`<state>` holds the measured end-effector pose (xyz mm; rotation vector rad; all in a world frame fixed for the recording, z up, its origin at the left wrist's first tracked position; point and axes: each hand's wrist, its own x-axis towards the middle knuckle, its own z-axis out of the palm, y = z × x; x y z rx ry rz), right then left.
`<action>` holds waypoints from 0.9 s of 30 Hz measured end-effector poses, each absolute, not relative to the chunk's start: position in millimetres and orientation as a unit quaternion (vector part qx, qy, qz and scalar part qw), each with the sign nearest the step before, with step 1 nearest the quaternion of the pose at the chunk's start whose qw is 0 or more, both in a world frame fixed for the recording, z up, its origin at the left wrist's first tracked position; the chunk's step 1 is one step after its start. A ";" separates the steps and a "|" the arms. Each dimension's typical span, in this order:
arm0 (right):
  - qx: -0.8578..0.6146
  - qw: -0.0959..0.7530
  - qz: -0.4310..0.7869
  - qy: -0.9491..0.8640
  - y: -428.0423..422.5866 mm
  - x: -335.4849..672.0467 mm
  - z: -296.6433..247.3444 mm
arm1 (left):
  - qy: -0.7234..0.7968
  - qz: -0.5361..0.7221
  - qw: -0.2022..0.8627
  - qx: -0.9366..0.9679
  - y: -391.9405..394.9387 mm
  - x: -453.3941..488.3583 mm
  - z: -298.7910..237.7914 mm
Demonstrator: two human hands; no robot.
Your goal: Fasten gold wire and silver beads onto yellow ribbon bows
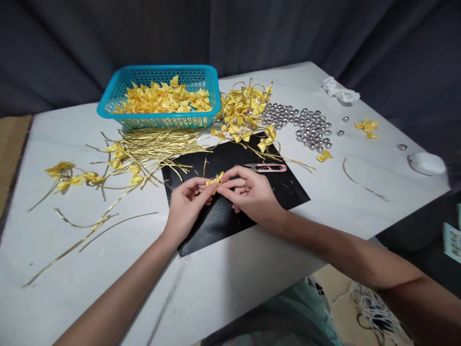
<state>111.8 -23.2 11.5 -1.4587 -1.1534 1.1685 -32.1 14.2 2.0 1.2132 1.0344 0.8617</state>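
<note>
Over a black mat (230, 226), both hands pinch a small yellow ribbon bow (217, 179) with a gold cord at it. My left hand (187, 204) has thumb and forefinger closed on the bow's left side. On its right side, the fingertips of my right hand (254, 194) are closed too. The cord's end sticks up behind the bow. Pink thread snips (272, 167) lie on the mat just beyond my right hand. A heap of gold cords (162, 144) lies past my left hand. What sits at the bow's centre is partly hidden by fingers.
A blue basket (158, 116) of yellow bows stands at the back. Beside it lie a pile of corded bows (245, 105) and many silver beads (313, 127). Loose cords (115, 228) and bows (65, 178) lie left. A white case (427, 163) sits near the right edge.
</note>
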 end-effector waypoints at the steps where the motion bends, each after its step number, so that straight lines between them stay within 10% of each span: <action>1: -0.596 0.452 0.462 -0.476 -22.1 113.2 12.2 | 0.451 0.382 0.614 0.522 14.5 -32.2 1.2; 15: -0.554 0.238 0.264 -0.753 -6.9 150.4 27.4 | 0.504 0.385 0.588 0.502 15.5 -31.0 6.2; 27: -0.592 0.312 0.247 -0.701 -15.3 142.1 14.7 | 0.505 0.380 0.572 0.523 10.1 -33.0 -0.2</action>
